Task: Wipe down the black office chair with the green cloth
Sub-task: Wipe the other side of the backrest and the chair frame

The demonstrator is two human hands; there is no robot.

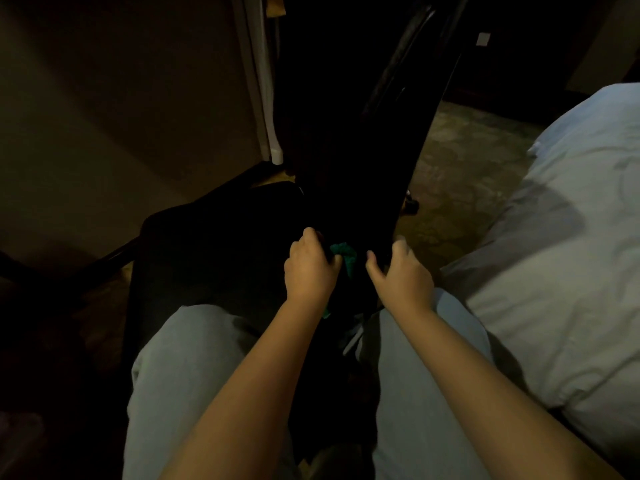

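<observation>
jeans [180,375]; left hand [308,268] clutches green cloth [346,256]; right hand [401,275] grips chair [346,150]; label [483,39] unreadable

Left hand [310,268] hides most of the green cloth [346,256]; black chair [346,150] top cropped

Black office chair [349,181] — perhaps tilted, green cloth [345,255] bunched against it

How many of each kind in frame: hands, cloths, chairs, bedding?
Hands: 2 (left hand, right hand)
Cloths: 1 (green cloth, held in the left hand)
Chairs: 1 (black office chair, gripped by the right hand)
Bedding: 1 (white bedding)
Total: 5
</observation>
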